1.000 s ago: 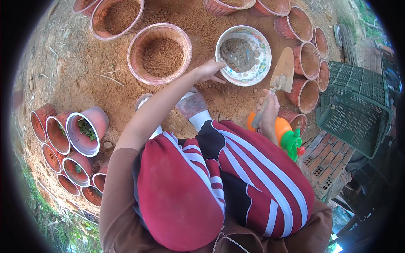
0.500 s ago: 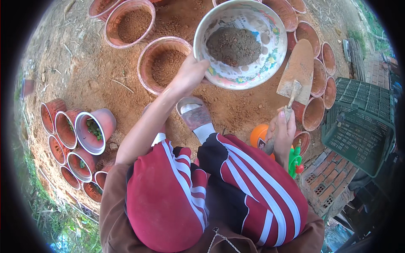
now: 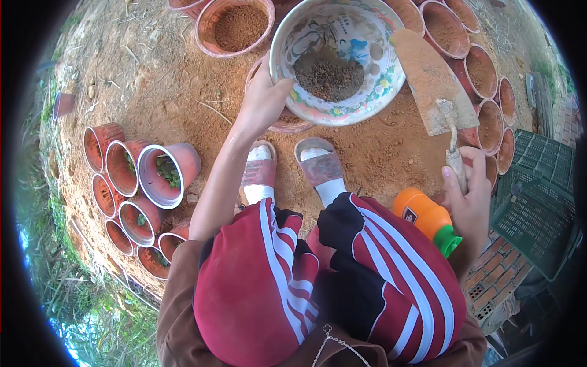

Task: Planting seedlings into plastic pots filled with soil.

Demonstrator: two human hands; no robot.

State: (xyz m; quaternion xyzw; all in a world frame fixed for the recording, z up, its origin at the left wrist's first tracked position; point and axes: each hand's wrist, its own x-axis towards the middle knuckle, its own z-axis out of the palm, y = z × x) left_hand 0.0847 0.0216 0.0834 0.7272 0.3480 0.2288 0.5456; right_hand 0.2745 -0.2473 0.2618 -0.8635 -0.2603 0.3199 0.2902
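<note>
My left hand (image 3: pixel 264 104) grips the near left rim of a white bowl (image 3: pixel 382 70) with a floral pattern, fingers hidden beneath it. Inside the bowl lies a small heap of dark, crumbly soil (image 3: pixel 329 78). The bowl is held tilted above a reddish pot (image 3: pixel 292 124) of soil and hides most of that pot. In my right hand (image 3: pixel 469 192) is the handle of a trowel (image 3: pixel 431 82), fingers closed around it. Its broad, earth-coated blade points away from me, with the tip by the bowl's right rim.
Soil-filled pots (image 3: pixel 236 29) stand beyond the bowl, with more pots (image 3: pixel 480 72) along the right. Potted seedlings (image 3: pixel 166 171) cluster at left. An orange bottle (image 3: pixel 422 211) with a green top lies by my right knee. A green plastic crate (image 3: pixel 532 214) sits at far right.
The view has shifted. My left hand has brought the bowl leftward over the near pot, and its tilt has changed. My right hand has moved the trowel outward, away from the orange bottle.
</note>
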